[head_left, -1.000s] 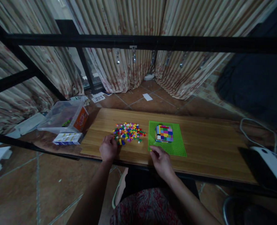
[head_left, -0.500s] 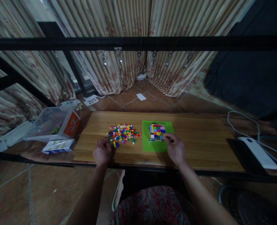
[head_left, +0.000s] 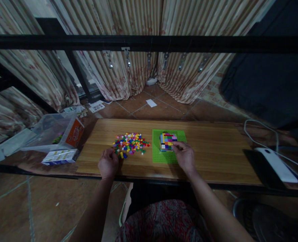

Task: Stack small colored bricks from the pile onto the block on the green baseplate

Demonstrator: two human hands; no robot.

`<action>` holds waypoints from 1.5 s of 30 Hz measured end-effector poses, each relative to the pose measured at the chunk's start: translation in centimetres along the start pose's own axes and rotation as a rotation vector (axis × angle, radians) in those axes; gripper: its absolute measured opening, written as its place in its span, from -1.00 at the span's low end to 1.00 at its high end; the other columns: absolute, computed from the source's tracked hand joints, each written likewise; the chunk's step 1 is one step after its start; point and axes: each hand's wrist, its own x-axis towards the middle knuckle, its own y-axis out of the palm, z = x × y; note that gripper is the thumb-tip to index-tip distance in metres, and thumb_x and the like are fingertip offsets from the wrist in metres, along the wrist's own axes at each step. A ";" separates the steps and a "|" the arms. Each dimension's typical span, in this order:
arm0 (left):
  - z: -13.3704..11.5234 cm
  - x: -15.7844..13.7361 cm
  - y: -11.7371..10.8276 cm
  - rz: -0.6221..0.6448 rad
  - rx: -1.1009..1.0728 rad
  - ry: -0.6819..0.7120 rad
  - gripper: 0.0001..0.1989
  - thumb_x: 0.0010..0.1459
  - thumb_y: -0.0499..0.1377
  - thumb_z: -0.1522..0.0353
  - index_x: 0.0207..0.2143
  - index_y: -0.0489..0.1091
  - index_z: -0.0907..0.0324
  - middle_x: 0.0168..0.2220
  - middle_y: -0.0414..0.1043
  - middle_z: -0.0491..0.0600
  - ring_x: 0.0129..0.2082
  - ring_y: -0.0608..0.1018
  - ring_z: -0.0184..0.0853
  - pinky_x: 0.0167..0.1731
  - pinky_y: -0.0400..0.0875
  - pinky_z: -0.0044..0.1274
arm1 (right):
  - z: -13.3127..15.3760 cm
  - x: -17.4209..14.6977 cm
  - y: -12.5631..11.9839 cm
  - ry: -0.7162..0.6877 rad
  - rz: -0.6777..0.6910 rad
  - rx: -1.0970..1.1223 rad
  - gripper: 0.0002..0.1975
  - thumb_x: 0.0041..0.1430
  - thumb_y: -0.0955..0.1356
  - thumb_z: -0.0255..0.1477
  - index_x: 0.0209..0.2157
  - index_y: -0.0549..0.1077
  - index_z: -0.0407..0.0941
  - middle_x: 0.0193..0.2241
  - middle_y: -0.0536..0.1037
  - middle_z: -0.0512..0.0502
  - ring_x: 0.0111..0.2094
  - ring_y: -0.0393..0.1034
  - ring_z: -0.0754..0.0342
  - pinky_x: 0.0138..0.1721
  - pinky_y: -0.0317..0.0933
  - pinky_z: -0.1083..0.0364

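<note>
A block build [head_left: 167, 141] of many colours, made of small building bricks, stands on a green baseplate [head_left: 156, 157]. At its right edge, my right hand [head_left: 185, 156] is closed in a pinch, its fingertips on a small building brick against the top of the build; the fingers largely cover that brick. My left hand [head_left: 108, 164] rests at the lower left edge of a pile of loose bricks [head_left: 132, 143]. Its fingers are curled together, and whatever they may hold is hidden.
The wooden tabletop [head_left: 219, 151] carries everything. At left are a clear plastic bin [head_left: 48, 132] with an orange label and a small box [head_left: 60, 156]. A white device [head_left: 276, 164] with cables lies at right. A black bar [head_left: 149, 43] crosses beyond the table.
My right hand has moved slightly left, its fingertips further over the build's right side. My left hand stays by the pile, fingers still curled. The whole view has shifted slightly.
</note>
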 end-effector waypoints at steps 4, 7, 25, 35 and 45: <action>0.1 0.0 0.1 -0.009 0.005 0.008 -0.81 0.12 0.04 0.40 -0.29 0.44 0.14 -0.27 0.51 0.01 -0.32 0.52 -0.27 -0.39 0.27 -0.51 | -0.3 0.2 0.1 0.053 -0.013 0.041 -0.74 0.04 0.36 -0.26 -0.30 0.57 -0.11 -0.33 0.61 -0.13 -0.34 0.45 0.00 -0.21 0.30 -0.01; 0.2 0.0 0.2 -0.009 0.008 0.021 -0.81 0.13 0.03 0.40 -0.28 0.44 0.15 -0.28 0.51 0.01 -0.32 0.52 -0.27 -0.40 0.27 -0.52 | -0.5 0.2 -0.1 0.085 0.004 0.076 -0.71 0.03 0.37 -0.25 -0.26 0.56 -0.13 -0.32 0.61 -0.16 -0.33 0.48 -0.01 -0.19 0.32 -0.02; 0.2 -0.1 0.3 -0.010 -0.016 0.009 -0.81 0.14 0.04 0.39 -0.26 0.44 0.15 -0.26 0.51 0.01 -0.29 0.53 -0.27 -0.36 0.29 -0.52 | -0.2 1.3 0.6 0.232 -0.065 0.291 -0.75 -0.10 0.41 -0.32 -0.34 0.53 -0.15 -0.42 0.61 -0.14 -0.42 0.50 0.00 -0.34 0.37 0.01; -0.1 -0.1 0.1 0.002 -0.009 -0.014 -0.80 0.14 0.04 0.40 -0.27 0.45 0.15 -0.28 0.50 0.01 -0.28 0.53 -0.26 -0.36 0.30 -0.52 | -0.3 2.1 0.3 0.260 -0.046 0.174 -0.73 -0.16 0.43 -0.33 -0.35 0.52 -0.15 -0.51 0.59 -0.12 -0.50 0.47 0.01 -0.42 0.32 0.04; 0.1 -0.1 0.2 0.026 -0.014 -0.027 -0.79 0.15 0.03 0.39 -0.24 0.44 0.15 -0.23 0.50 0.03 -0.28 0.53 -0.26 -0.36 0.29 -0.51 | 0.7 1.2 -0.1 0.267 -0.167 0.282 -0.70 -0.15 0.44 -0.29 -0.34 0.48 -0.15 -0.52 0.57 -0.08 -0.49 0.46 0.02 -0.41 0.31 0.05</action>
